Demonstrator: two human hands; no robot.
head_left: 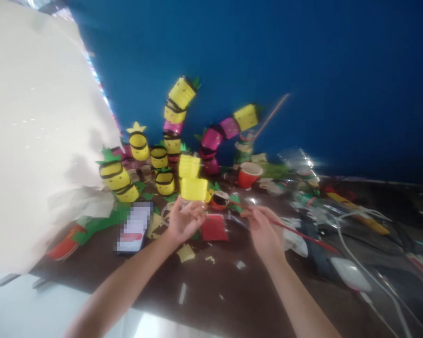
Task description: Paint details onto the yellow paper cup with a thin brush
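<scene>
The fingers of my left hand [185, 221] are curled at the base of a yellow cup [193, 189] and appear to grip it; blur hides the exact contact. My right hand [267, 231] pinches a thin paintbrush [298, 233] with a red handle, its tip pointing left. Near that tip is a small container with dark contents [219, 200], just right of the yellow cup. A red square [215, 227] lies on the table between both hands. Behind the held cup stands a stack of yellow cups [189, 166].
Yellow and magenta cup figures [174, 115] with green leaves stand along the blue wall. A phone [134, 227] lies at left, a red paper cup [249, 175] stands behind my right hand. Plastic bottles [324, 209], a white cable [370, 263] and paper scraps [186, 253] cover the brown table.
</scene>
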